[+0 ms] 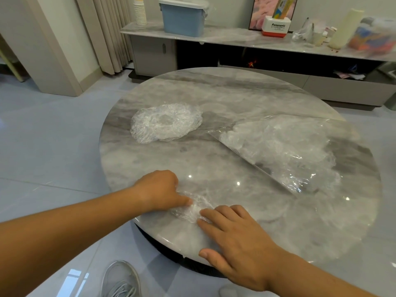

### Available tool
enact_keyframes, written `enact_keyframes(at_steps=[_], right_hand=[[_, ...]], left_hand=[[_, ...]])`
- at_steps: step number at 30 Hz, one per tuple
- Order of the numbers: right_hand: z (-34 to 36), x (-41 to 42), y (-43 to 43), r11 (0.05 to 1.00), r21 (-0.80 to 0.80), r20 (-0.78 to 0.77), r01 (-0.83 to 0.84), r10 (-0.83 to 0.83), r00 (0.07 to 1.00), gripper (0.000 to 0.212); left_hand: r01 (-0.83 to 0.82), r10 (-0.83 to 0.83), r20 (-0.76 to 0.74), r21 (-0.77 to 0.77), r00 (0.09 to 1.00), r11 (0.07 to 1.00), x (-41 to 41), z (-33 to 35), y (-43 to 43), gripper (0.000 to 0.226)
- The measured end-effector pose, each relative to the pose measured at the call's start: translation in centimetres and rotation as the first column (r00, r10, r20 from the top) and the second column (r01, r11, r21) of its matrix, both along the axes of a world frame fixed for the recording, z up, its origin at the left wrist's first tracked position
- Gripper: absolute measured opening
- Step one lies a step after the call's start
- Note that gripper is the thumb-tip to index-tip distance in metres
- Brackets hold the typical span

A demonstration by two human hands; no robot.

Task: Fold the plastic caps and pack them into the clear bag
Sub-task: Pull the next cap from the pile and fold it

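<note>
A crumpled clear plastic cap (191,211) lies near the front edge of the round marble table (235,95). My left hand (158,189) has its fingers curled and grips the cap's left side, one digit pressing down on it. My right hand (233,236) lies flat with straight fingers, pressing the cap's right side against the table. A second plastic cap (166,123) lies spread open at the table's far left. The clear bag (278,151) lies flat on the right, with several caps inside it.
Behind the table runs a low marble-topped cabinet (225,37) carrying a blue lidded bin (183,16), a stack of paper cups (139,11), a white box (276,25) and other clutter. A grey shoe (121,279) rests on the tiled floor below the table edge.
</note>
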State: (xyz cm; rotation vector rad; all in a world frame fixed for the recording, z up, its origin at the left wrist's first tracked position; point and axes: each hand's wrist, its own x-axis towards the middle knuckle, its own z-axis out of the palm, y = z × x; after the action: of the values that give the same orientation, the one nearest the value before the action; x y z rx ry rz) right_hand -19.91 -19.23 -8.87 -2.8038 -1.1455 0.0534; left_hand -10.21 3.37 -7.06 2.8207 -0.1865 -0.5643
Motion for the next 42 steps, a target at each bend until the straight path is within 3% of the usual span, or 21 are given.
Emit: enact_keyframes(at_steps=[5, 8, 10, 18, 22, 28, 35, 42], right_hand=[[0.4, 0.8, -0.3, 0.997, -0.039, 0.002, 0.073, -0.073, 0.997, 0.063], [0.4, 1.2, -0.4, 0.994, -0.020, 0.006, 0.111, -0.111, 0.994, 0.062], [0.5, 1.3, -0.3, 0.993, 0.002, 0.017, 0.116, -0.116, 0.993, 0.057], [0.2, 0.9, -0.1, 0.997, 0.035, -0.064, 0.064, -0.061, 0.996, 0.050], [0.2, 0.9, -0.4, 0.998, 0.051, -0.147, 0.036, -0.028, 0.989, 0.052], [0.2, 0.8, -1.5, 0.997, 0.083, -0.100, 0.006, 0.002, 0.995, 0.052], [0.3, -0.2, -3.6, 0.959, 0.284, 0.027, 0.017, -0.025, 0.999, 0.035], [-0.3, -0.6, -3.6, 0.993, 0.105, -0.030, 0.056, -0.053, 0.998, 0.044]], left_hand=[[-0.068, 0.060, -0.039, -0.230, 0.997, 0.971, -0.1, 0.3, 0.3, 0.046], [-0.239, 0.160, -0.194, -0.516, 0.968, 0.822, -0.5, 0.2, 0.0, 0.038], [-0.325, 0.198, -0.268, -0.604, 0.943, 0.728, -0.9, -0.2, -0.3, 0.033], [-0.343, 0.184, -0.297, -0.678, 0.937, 0.650, -1.7, -0.4, -1.1, 0.028], [-0.337, 0.128, -0.322, -0.762, 0.938, 0.552, -2.1, 0.6, -2.0, 0.022], [-0.378, 0.045, -0.408, -0.792, 0.912, 0.479, -2.4, 0.9, -3.0, 0.018], [-0.444, -0.037, -0.530, -0.745, 0.847, 0.498, -2.9, 1.0, -3.5, 0.029], [-0.419, -0.071, -0.532, -0.736, 0.844, 0.531, -2.5, 1.5, -3.8, 0.031]])
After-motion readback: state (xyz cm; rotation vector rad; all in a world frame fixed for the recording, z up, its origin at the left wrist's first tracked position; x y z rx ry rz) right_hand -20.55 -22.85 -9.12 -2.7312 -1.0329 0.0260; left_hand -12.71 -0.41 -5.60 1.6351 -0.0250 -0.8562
